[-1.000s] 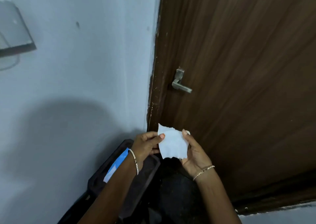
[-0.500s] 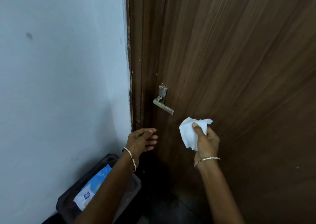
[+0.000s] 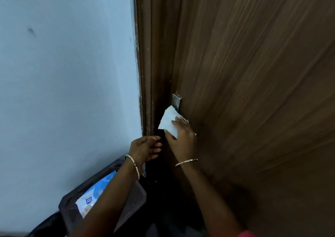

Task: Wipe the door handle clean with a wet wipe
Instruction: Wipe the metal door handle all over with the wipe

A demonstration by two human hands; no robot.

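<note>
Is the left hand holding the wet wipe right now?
No, the right hand holds the wet wipe against the door handle, while the left hand hangs empty beside the door frame.

door handle (image 3: pixel 176 101): only its metal plate shows, on the brown door (image 3: pixel 253 92) | wet wipe (image 3: pixel 167 121): white, draped over the handle just below the plate | right-hand grip (image 3: pixel 183 137): holds the wipe against the handle, fingers on top | left-hand grip (image 3: pixel 145 149): just below-left of the handle, fingers loosely curled, holding nothing | wipes pack (image 3: pixel 94 195): blue-white, well below-left of the handle, in a black container (image 3: pixel 68 206)
</note>
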